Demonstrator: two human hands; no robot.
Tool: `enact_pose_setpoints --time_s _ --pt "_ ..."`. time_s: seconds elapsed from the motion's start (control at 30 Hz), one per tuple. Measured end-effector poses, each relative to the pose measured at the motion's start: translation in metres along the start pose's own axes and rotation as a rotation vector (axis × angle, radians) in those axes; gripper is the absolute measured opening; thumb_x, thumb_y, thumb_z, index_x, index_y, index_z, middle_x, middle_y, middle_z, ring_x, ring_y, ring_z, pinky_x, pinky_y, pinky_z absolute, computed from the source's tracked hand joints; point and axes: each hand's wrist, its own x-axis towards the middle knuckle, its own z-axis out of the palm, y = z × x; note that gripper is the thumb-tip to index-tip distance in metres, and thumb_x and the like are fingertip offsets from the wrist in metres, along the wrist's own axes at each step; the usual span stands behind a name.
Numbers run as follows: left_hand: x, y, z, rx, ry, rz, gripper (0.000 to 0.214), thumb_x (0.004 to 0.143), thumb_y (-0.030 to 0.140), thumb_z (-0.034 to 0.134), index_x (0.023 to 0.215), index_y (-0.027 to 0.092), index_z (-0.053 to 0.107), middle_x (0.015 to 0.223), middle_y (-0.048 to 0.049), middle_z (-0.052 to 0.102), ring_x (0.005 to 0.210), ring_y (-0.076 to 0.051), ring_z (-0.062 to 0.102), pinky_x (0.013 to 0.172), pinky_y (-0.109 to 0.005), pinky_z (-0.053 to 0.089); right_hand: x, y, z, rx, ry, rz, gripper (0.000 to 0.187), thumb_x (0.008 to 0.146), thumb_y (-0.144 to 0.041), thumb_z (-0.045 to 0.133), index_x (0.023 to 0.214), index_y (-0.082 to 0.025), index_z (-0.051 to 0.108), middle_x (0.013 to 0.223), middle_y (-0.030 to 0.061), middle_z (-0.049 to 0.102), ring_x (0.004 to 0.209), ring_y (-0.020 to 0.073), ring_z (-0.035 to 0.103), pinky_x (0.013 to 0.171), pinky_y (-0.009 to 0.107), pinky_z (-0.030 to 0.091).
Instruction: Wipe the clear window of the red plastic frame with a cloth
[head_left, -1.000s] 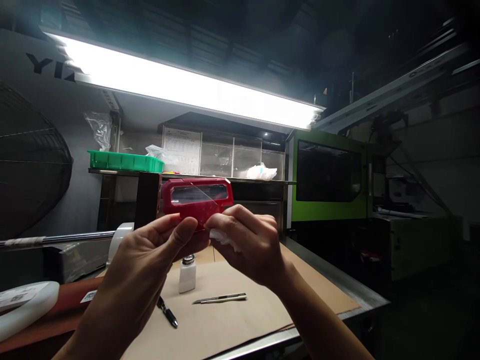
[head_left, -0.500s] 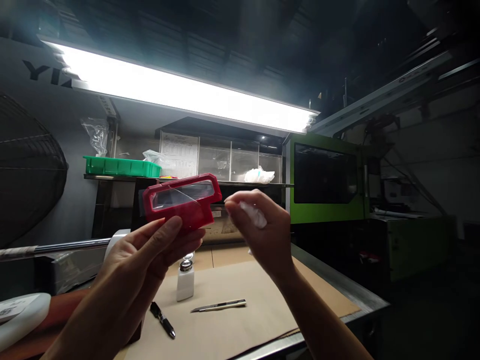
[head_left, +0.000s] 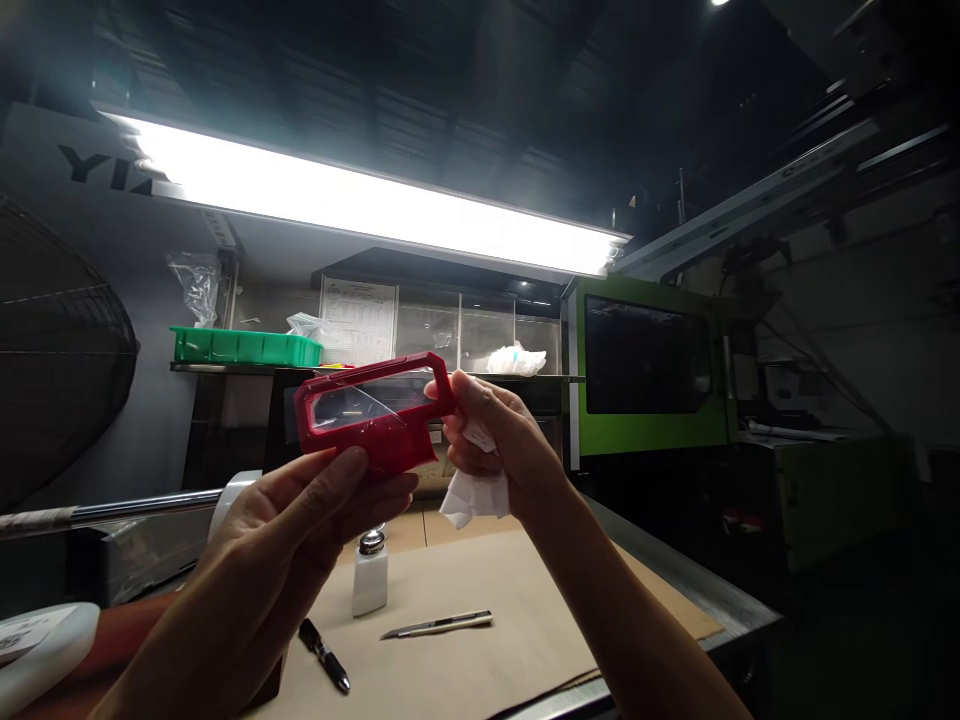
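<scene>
A red plastic frame part [head_left: 375, 412] with a clear window is held up at chest height in front of the lamp. My left hand [head_left: 315, 510] grips it from below, thumb and fingers closed on its lower edge. My right hand [head_left: 491, 440] pinches the part's right end, and a crumpled white wipe [head_left: 472, 492] hangs from its fingers. Below on the bench stand a small white dispenser bottle [head_left: 370, 575], a utility knife [head_left: 439, 624] and a black pen [head_left: 325, 656].
Brown cardboard [head_left: 480, 660] covers the metal bench. A green tray [head_left: 244, 346] sits on a shelf behind, under a bright strip light [head_left: 375, 205]. A green machine [head_left: 645, 370] stands at right, a wire fan guard [head_left: 60, 380] at left, a white object [head_left: 41, 650] at the lower left.
My right hand moved back from beside the part and now pinches its right end, the wipe hanging below. The part tilted a little and rose slightly.
</scene>
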Motion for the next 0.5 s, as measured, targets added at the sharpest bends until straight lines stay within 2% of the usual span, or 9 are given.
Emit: enact_pose_setpoints --time_s 0.13,0.27,0.5 --pt "-0.0003 -0.0005 -0.0035 -0.004 -0.008 0.006 0.051 0.048 0.043 0.085 0.089 0.017 0.073 0.075 -0.0094 0.076 0.066 -0.021 0.071 0.06 -0.02 0.057 0.0015 0.0027 -0.0004 0.09 -0.059 0.0 0.019 0.084 -0.031 0.059 0.081 -0.015 0.069 0.049 -0.0084 0.047 0.031 -0.0008 0.024 0.031 0.016 0.014" --pt "-0.0009 -0.0011 -0.0068 -0.014 -0.04 0.022 0.047 0.051 0.043 0.084 0.089 0.017 0.073 0.076 -0.0101 0.076 0.063 -0.019 0.071 0.058 -0.018 0.057 0.0026 0.0036 0.0023 0.131 -0.044 0.007 0.017 0.08 -0.03 0.063 0.077 -0.014 0.067 0.046 -0.0094 0.045 0.03 -0.0009 0.021 0.031 0.016 0.014" --pt "0.0016 0.0015 -0.0013 -0.02 -0.05 0.03 0.051 0.05 0.043 0.085 0.091 0.015 0.073 0.075 -0.0118 0.076 0.071 -0.025 0.072 0.064 -0.021 0.058 0.0035 0.0055 0.0065 0.18 -0.055 -0.007 0.018 0.076 -0.031 0.066 0.07 -0.015 0.06 0.05 -0.0081 0.05 0.031 -0.001 0.022 0.031 0.016 0.015"
